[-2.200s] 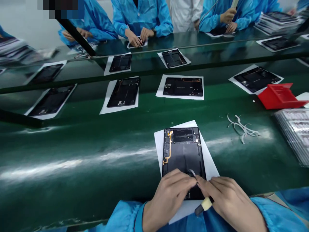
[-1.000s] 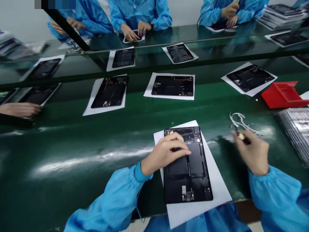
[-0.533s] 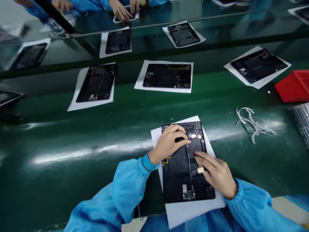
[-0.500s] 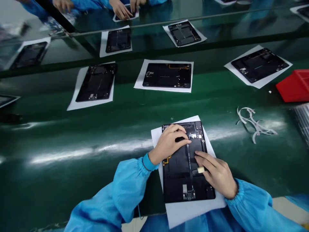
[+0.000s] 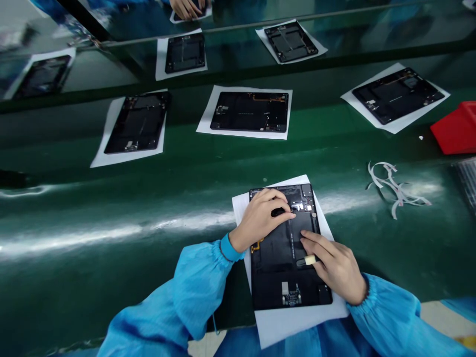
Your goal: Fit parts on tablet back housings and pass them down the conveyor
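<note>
An opened tablet (image 5: 275, 270) lies with its insides up on a white sheet (image 5: 293, 325) in front of me. My left hand (image 5: 262, 218) rests on its upper part, with thumb and fingertip pinched together. What they pinch, if anything, is too small to make out. A thin line with white print runs down the tablet's middle below these fingertips. My right hand (image 5: 334, 263) lies over the tablet's right edge, fingers bent. It holds a small tool (image 5: 309, 260) with a dark rounded end and a cream band; the rest is hidden in the hand. An orange flex cable (image 5: 256, 246) shows beside my left wrist.
Curled white strips (image 5: 396, 191) lie to the right on the green bench (image 5: 178, 198). A red bin (image 5: 455, 130) and stacked clear trays (image 5: 466, 181) stand at the right edge. Several opened tablets on white sheets, including one straight ahead (image 5: 249, 111), lie farther back. A co-worker's hands (image 5: 189, 7) show at the top.
My hands worked together low on the tablet. Then the left moved up it, while the right reached toward the strips and returned. Lately both hands hold nearly still while the view tilts down.
</note>
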Available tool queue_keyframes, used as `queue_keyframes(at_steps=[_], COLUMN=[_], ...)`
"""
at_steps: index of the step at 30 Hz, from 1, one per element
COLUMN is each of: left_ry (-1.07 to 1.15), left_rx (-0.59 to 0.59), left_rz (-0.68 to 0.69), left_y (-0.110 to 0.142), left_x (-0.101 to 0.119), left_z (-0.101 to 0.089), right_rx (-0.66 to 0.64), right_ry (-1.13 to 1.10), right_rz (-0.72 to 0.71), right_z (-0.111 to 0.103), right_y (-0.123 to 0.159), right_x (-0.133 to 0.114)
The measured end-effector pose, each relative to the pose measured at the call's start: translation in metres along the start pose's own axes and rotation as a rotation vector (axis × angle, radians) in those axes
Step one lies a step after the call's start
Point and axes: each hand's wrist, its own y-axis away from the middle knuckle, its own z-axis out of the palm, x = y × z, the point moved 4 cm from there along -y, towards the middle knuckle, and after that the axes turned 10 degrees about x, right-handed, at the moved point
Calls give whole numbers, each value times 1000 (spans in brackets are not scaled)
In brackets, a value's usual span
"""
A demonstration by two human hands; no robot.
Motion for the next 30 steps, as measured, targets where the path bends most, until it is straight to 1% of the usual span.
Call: queue_keyframes(at_steps=[2,4,7,9,11,13,16,18,20,22,23,25,26,27,30], left_ry=[-10,-24,-61,-88,-103,-83,9,64,81,58,30,-48,-97,-150,-300], left_rx=[3,5,-7,-17,-19,-2,96,206,316,416,458,529,558,580,622], left_rz=[13,25,39,51,67,70,9,-42,-75,-108,-131,-192,-229,-273,-485], left_y=[0,0,1,3,4,5,6,5,2,-3,-7,-15,-20,-25,-39], left_x=[1,3,5,6,6,6,6,4,-1,-15,-27,-60,-80,-101,-161], left_z=[0,0,-1,-1,-1,-1,-4,-10,-19,-35,-45,-69,-82,-96,-133], right_rx=[11,-6,-114,-188,-222,-219,-180,-159,-142,-100,-69,-18,-26,-68,-164], right_ry=[-12,-25,0,62,123,157,183,191,167,136,139,195,246,290,297], right_rz=[-26,-89,-219,-269,-278,-256,-201,-174,-142,-73,-12,145,227,286,361], right_z=[-3,-8,-11,-10,-8,-3,4,7,4,-6,-14,-29,-36,-39,-39], right_y=[0,1,8,11,8,-3,-28,-43,-49,-44,-37,-18,-6,6,32], right_x=[-4,-13,-31,-38,-38,-31,-15,-7,-3,0,3,12,17,21,23])
